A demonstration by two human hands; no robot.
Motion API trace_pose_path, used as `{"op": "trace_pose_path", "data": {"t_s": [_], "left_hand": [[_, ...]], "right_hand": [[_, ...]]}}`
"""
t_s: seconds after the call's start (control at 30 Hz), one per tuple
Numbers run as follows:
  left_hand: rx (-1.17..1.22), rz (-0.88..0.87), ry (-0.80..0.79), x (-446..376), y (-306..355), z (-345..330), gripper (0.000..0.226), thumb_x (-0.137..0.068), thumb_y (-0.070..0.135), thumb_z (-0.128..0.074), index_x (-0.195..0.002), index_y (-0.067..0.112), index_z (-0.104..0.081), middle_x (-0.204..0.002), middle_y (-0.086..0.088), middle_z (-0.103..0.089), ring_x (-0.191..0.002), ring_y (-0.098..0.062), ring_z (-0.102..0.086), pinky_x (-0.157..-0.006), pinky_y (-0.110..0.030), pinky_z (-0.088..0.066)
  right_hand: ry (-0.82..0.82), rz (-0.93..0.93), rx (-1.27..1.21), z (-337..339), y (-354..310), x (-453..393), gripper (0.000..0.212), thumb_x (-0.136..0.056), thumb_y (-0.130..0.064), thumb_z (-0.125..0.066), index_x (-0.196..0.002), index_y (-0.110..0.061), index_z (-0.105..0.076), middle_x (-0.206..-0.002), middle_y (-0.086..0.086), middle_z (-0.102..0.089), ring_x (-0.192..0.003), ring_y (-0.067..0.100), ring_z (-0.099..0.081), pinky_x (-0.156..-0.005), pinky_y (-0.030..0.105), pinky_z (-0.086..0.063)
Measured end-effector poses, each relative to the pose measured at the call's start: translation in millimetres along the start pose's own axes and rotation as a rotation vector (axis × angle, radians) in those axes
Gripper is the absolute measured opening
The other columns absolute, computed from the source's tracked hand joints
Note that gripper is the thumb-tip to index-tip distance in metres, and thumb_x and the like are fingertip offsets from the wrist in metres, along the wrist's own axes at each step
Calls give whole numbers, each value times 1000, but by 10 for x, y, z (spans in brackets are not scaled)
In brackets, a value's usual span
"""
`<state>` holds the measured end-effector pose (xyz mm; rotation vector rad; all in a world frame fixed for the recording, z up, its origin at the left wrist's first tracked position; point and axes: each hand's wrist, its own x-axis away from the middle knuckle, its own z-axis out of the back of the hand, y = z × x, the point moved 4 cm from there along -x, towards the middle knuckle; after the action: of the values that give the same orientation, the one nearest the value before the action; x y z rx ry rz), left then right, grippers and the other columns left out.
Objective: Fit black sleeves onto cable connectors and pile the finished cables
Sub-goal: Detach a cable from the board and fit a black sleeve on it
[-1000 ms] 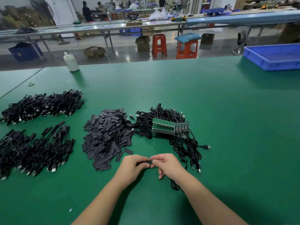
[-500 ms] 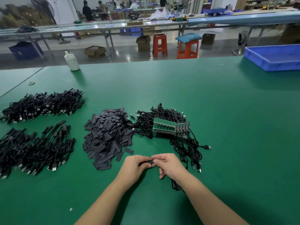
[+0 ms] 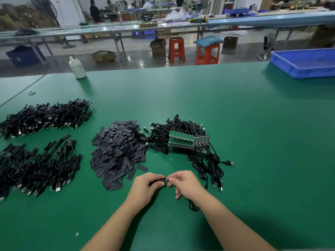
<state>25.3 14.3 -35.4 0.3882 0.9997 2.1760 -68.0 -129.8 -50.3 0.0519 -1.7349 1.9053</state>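
Observation:
Low in the middle of the green table (image 3: 244,124), my left hand (image 3: 145,187) pinches a black sleeve (image 3: 158,182). Facing it, my right hand (image 3: 186,183) pinches a cable connector (image 3: 167,180) whose tip meets the sleeve's end. That cable trails down under my right wrist. A heap of loose black sleeves (image 3: 117,151) lies just beyond my left hand. A tangle of black cables with small green boards (image 3: 188,142) lies beyond my right hand. Two piles of sleeved cables sit at the left, one near (image 3: 36,167) and one farther back (image 3: 45,116).
A white bottle (image 3: 77,67) stands at the table's far left edge. A blue tray (image 3: 304,62) sits at the far right. Loose USB plugs (image 3: 229,163) stick out right of the tangle. Orange stools and other benches lie beyond the table.
Both hands have stayed in place, holding sleeve and connector together. A little of the connector's tip now shows between my fingers.

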Motion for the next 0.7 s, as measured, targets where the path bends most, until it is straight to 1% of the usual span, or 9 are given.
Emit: {"op": "trace_pose_path", "data": {"t_s": [0.1, 0.23, 0.37, 0.43, 0.57, 0.7], "left_hand": [[-12, -1, 3, 4, -2, 21, 18, -86, 23, -75, -102, 30, -77, -91, 20, -71, -89, 8, -62, -82, -11, -45], [-11, -12, 21, 19, 23, 19, 16, -86, 22, -74, -100, 30, -77, -90, 23, -70, -89, 9, -62, -79, -7, -43], [-2, -16, 21, 17, 75, -17, 17, -86, 21, -74, -101, 27, -77, -92, 17, -72, -89, 6, -62, -82, -13, -46], [-9, -36, 35, 16, 107, -17, 16, -86, 21, -74, -100, 27, -77, -91, 16, -72, -88, 6, -62, -81, -12, -45], [-37, -113, 73, 29, 144, -10, 13, -87, 19, -74, -99, 21, -78, -90, 14, -72, -87, 7, -62, -79, -7, -42], [-36, -129, 105, 52, 134, -7, 14, -86, 17, -75, -99, 19, -78, -90, 14, -72, -87, 6, -63, -80, -6, -43]], "right_hand": [[-6, 2, 10, -4, 0, -3, 15, -98, -8, -56, -106, -10, -69, -88, 3, -74, -47, 9, -51, -51, 27, -55], [-12, 13, 4, -17, 4, -5, 13, -98, -9, -57, -101, -14, -69, -83, 0, -74, -47, 9, -51, -50, 26, -55], [-5, 13, -11, -21, 16, -15, 12, -96, -9, -58, -98, -16, -69, -80, 0, -75, -46, 9, -51, -48, 27, -54], [-2, 9, -19, -22, 19, -23, 11, -96, -10, -59, -97, -17, -68, -81, 0, -75, -46, 9, -51, -48, 27, -53], [-14, 8, -13, -17, 21, -32, 12, -98, -11, -59, -95, -19, -67, -81, -1, -75, -46, 10, -53, -49, 27, -54], [-20, 12, 5, -31, 12, -31, 12, -98, -12, -59, -93, -20, -67, -81, -1, -75, -46, 9, -53, -49, 27, -55]]}}
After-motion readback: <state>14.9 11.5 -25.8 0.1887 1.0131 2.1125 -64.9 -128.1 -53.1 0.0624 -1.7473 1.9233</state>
